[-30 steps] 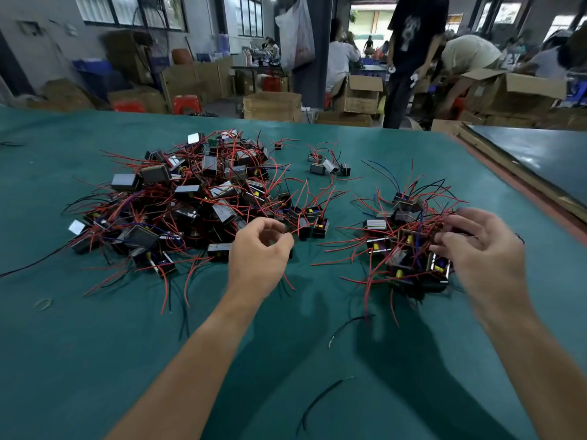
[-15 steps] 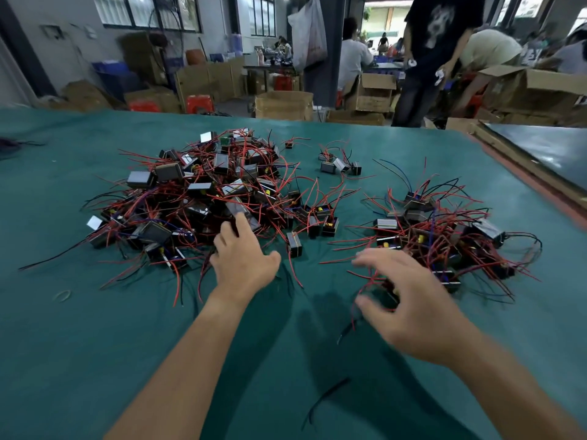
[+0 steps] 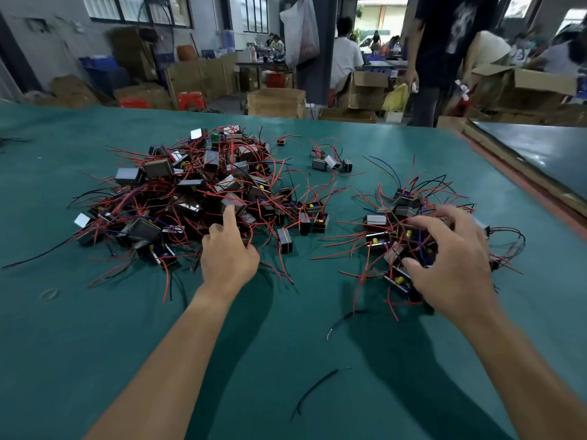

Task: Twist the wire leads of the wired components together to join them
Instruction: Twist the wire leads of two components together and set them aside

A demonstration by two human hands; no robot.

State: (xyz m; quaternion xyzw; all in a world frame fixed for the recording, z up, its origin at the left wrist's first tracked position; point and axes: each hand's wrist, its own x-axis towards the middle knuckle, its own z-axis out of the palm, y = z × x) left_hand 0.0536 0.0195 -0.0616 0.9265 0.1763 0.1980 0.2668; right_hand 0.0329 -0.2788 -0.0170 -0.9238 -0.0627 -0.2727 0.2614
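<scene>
A big heap of small black boxy components with red and black wire leads (image 3: pixel 190 192) lies at the left middle of the green table (image 3: pixel 95 344). My left hand (image 3: pixel 227 255) is at its near edge. Its index finger points forward and touches a component; the other fingers are bent and I see nothing gripped in them. A smaller heap of the same components (image 3: pixel 397 214) lies to the right. My right hand (image 3: pixel 451 258) arches over it with fingers spread, fingertips and thumb touching the wires. What lies under the palm is hidden.
One loose component (image 3: pixel 285 240) lies between the heaps, and a small cluster (image 3: pixel 330 161) sits farther back. Two black wire scraps (image 3: pixel 343 319) (image 3: pixel 314 389) lie near me, and a rubber band (image 3: pixel 49 293) at the left. Wooden boards (image 3: pixel 508 166) edge the table's right side. People and cardboard boxes stand beyond.
My right hand has swung from the table's middle to the right, onto the smaller heap. My left hand has stretched its index finger forward into the big heap.
</scene>
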